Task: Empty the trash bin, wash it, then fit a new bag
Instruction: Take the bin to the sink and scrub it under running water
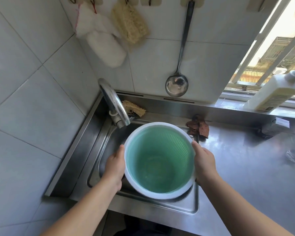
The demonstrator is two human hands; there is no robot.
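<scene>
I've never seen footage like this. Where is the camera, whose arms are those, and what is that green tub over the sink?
No machine here: the one camera sits on a person's head, looking down at their own arms. The left hand and right hand grip opposite sides of a green trash bin with a white rim, held over a steel sink beside the faucet. The bin has no bag in it. A ladle hangs on the tiled wall; a soap bottle stands by the window.

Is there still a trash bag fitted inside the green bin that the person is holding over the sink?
No. The bin shows bare green ribbed walls and floor, with no bag over its white rim, held by the left hand and right hand.
</scene>
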